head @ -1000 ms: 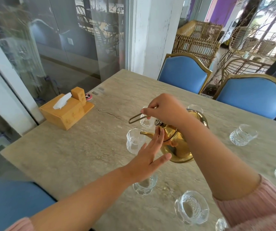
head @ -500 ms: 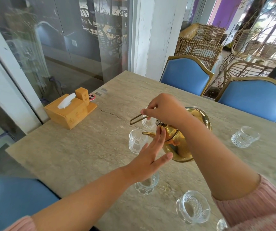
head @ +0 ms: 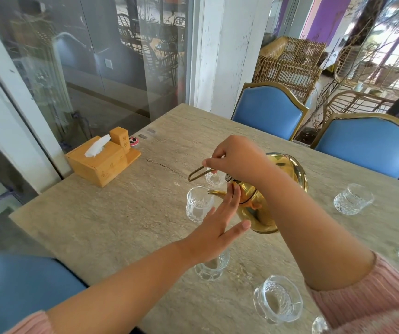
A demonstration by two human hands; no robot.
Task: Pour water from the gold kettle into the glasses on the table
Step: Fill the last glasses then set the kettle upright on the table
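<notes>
Glass walls and blue chairs ring a pale stone table (head: 121,225), and I work across it from the left. Near the far left corner sits a wooden tissue box (head: 102,162), out of my way. Toward the middle stands the glass (head: 198,204) I am filling, upright, with the spout tip just over its rim. My left hand (head: 220,227) comes next: its fingers are straight and laid against the lid side of the gold kettle (head: 265,213), gripping nothing, only steadying. My right hand (head: 237,160) is curled round the wire handle (head: 196,173) and carries the weight. The kettle hangs tilted above the table's middle, its base swung up to the right. I cannot make out a stream, so I judge the pour by the level in the glass. To do it well I tilt slowly from the right wrist, hold the spout inside the rim without knocking it, and press the lid so it cannot slip. I level off early, since these glasses look small. Toward the right edge another glass (head: 352,198) waits its turn
</notes>
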